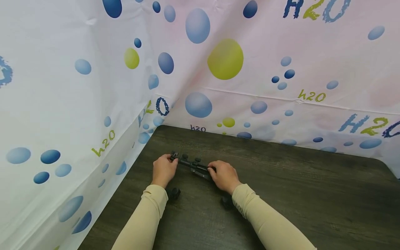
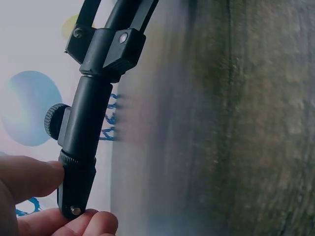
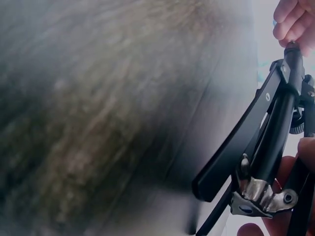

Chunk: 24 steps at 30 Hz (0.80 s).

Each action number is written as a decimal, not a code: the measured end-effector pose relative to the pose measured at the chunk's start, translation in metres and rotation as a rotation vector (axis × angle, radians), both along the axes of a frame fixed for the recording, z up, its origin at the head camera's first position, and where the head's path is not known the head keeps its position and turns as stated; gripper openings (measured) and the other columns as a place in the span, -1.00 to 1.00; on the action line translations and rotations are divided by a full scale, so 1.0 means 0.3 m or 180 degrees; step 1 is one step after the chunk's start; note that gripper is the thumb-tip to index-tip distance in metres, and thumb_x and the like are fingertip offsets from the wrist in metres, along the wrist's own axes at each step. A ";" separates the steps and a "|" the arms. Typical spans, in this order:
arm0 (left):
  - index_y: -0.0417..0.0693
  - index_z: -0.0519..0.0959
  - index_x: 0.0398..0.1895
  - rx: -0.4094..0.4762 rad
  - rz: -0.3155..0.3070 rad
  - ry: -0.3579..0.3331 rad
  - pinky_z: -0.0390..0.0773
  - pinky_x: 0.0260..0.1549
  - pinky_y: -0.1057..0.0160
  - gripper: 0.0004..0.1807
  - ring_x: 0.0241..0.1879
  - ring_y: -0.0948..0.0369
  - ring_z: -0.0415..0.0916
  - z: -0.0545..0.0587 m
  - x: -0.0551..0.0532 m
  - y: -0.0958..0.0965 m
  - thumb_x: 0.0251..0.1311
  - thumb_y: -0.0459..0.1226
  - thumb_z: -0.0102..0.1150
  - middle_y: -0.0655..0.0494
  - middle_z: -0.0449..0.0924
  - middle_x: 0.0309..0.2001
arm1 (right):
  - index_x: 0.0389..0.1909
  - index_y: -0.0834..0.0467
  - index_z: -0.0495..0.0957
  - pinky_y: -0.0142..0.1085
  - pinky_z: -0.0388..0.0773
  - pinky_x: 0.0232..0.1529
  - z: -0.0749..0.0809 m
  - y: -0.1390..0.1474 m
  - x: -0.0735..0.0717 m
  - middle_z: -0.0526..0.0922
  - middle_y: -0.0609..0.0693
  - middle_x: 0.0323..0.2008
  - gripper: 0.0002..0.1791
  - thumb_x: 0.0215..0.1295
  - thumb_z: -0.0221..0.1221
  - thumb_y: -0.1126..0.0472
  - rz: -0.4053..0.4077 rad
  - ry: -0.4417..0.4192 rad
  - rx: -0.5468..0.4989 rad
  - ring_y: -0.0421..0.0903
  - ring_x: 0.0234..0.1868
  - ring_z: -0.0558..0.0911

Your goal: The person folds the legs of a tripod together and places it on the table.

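A black folding tripod stand [image 1: 185, 162] is held aslant over the dark table. My left hand [image 1: 164, 171] pinches its far-left end; the left wrist view shows the thumb against a ribbed collar [image 2: 78, 158], with fingertips under the pivot end. A round knurled knob [image 2: 55, 120] juts from the tube. My right hand [image 1: 225, 176] grips the other end, around the folded legs. Up close in the right wrist view, a flat black leg [image 3: 238, 142] angles out beside the tube, and a shiny metal bracket [image 3: 256, 199] sits at the lower end.
A dark wood-grain table [image 1: 312, 191] lies below, its left edge meeting a white curtain [image 1: 78, 114] printed with bubbles. One small black part [image 1: 175, 193] lies near the left cuff, another dark part [image 1: 226, 202] beside the right wrist, partly covered.
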State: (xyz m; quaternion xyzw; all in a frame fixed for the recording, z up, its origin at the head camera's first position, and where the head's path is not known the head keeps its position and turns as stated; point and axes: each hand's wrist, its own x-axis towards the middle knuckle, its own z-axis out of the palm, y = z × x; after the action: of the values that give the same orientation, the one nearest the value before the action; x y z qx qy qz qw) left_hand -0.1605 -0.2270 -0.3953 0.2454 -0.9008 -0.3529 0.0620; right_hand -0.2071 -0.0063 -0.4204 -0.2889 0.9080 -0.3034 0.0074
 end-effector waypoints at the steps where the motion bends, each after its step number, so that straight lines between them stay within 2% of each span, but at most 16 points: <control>1: -0.40 0.50 0.23 -0.0024 -0.0018 -0.0031 0.55 -0.05 -0.12 -0.52 0.05 -0.20 0.50 -0.005 -0.001 -0.001 0.40 -0.22 0.18 -0.25 0.64 -0.03 | -0.08 0.10 0.71 0.02 0.61 -0.09 -0.002 -0.001 0.000 0.71 0.04 -0.12 -0.83 0.43 0.21 0.17 0.0009 0.0014 0.0020 0.04 -0.11 0.69; 6: -0.42 0.49 0.23 -0.0086 -0.0083 -0.0159 0.55 -0.04 -0.13 -0.52 0.07 -0.23 0.49 -0.029 -0.001 -0.010 0.39 -0.24 0.18 -0.27 0.65 -0.02 | -0.10 0.10 0.71 0.02 0.61 -0.12 -0.010 -0.009 0.001 0.71 0.03 -0.14 -0.84 0.43 0.21 0.17 0.0053 0.0094 0.0098 0.04 -0.14 0.69; 17: -0.39 0.57 0.14 -0.0101 -0.0087 -0.0215 0.59 -0.10 -0.12 -0.59 0.00 -0.22 0.54 -0.073 -0.010 -0.028 0.37 -0.25 0.22 -0.25 0.67 -0.08 | -0.11 0.09 0.71 -0.05 0.62 -0.22 -0.039 -0.024 0.002 0.69 -0.01 -0.18 -0.85 0.43 0.22 0.17 0.0080 0.0095 0.0092 -0.02 -0.22 0.68; 24: -0.41 0.53 0.19 -0.0124 -0.0104 -0.0250 0.60 -0.10 -0.11 -0.56 0.02 -0.22 0.55 -0.082 -0.017 -0.033 0.38 -0.26 0.21 -0.30 0.64 -0.01 | -0.11 0.10 0.71 -0.05 0.63 -0.22 -0.038 -0.035 -0.002 0.70 0.00 -0.19 -0.85 0.42 0.22 0.17 0.0076 0.0140 0.0091 -0.02 -0.22 0.69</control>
State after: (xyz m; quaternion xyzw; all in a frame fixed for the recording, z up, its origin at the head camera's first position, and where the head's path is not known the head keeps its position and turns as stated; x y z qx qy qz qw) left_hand -0.1657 -0.2368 -0.4198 0.2431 -0.9131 -0.3264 0.0256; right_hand -0.2077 -0.0167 -0.4318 -0.3061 0.9087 -0.2838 -0.0048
